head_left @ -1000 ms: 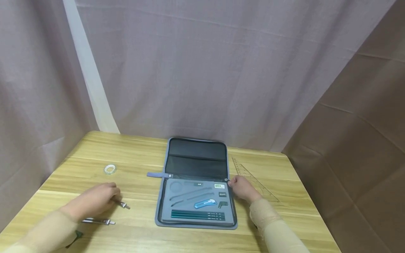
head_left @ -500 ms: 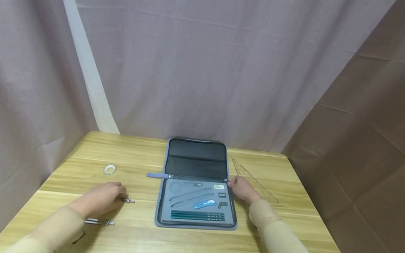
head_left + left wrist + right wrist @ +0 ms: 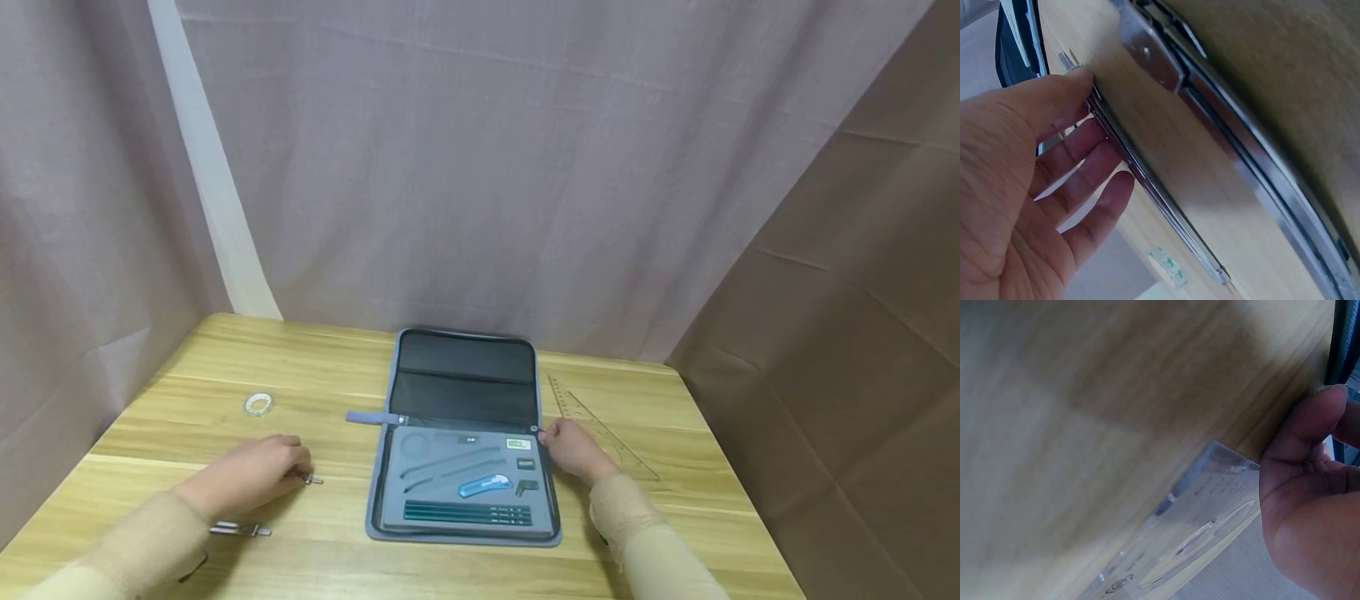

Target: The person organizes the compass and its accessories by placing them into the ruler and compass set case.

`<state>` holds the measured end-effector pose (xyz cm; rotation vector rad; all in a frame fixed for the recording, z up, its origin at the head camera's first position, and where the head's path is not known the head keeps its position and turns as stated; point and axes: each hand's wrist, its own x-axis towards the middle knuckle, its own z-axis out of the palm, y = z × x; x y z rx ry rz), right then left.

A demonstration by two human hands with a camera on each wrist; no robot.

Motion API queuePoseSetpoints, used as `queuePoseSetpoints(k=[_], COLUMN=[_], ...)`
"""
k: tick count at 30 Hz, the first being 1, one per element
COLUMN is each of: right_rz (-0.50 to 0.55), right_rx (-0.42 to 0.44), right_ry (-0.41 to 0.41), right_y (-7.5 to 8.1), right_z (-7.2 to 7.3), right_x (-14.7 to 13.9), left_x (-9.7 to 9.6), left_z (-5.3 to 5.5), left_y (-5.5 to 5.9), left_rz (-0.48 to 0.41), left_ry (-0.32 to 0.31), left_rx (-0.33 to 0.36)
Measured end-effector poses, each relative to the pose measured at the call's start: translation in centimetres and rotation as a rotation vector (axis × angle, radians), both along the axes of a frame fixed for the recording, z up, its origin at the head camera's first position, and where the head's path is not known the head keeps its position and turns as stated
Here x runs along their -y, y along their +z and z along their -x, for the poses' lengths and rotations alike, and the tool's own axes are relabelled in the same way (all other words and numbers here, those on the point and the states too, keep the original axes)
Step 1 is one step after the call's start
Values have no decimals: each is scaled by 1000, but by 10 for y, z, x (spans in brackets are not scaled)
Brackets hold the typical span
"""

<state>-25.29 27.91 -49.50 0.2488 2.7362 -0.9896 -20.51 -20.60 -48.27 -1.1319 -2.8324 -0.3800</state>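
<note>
My left hand (image 3: pixel 251 473) pinches a slim metal drawing compass (image 3: pixel 1154 181) near its head between thumb and fingertips, left of the open zip case (image 3: pixel 378 500). A second, larger metal compass (image 3: pixel 1235 131) lies on the table by the left wrist; in the head view this second compass (image 3: pixel 240 529) is partly behind the sleeve. My right hand (image 3: pixel 576 448) pinches the case's right edge beside the hinge, at the zipper. In the right wrist view, the thumb (image 3: pixel 1316 419) presses on that dark edge. The case's grey foam insert (image 3: pixel 450 460) has several empty slots.
Dark green pencils (image 3: pixel 467 512), a blue utility knife (image 3: pixel 485 485), a sharpener (image 3: pixel 525 463) and an eraser (image 3: pixel 518 445) sit in the foam. A clear set square (image 3: pixel 618 440) lies right of the case. A tape roll (image 3: pixel 258 405) lies at the left. Curtains stand behind.
My left hand has moved to the right toward the case, carrying the compass. The right hand stays on the case edge.
</note>
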Motion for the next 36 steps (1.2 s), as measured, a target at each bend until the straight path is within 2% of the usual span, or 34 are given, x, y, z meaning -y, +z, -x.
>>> queuePoseSetpoints(k=[8,11,18,24,30,36], right_rz=[10,10,7,-7,-6,-4], right_rx=[-13,-17,-42,-31,-38,-43], right_ry=[5,10,31,19,12,18], right_y=[0,-1,0,1,1,1], right_z=[-1,-2,-1,1,1,-1], right_x=[-1,-1,-2,-2,0,0], left_x=[-10,-12,-17,-26,-47,-82], left_z=[0,-2,-3,2,9,18], left_y=[-3,-5,-3,1,6,15], left_rz=[29,45,29,14,-7,-40], left_ry=[-34,-13,73,51,27,-6], left_rx=[-64,-75,-20,-74,-102,-167])
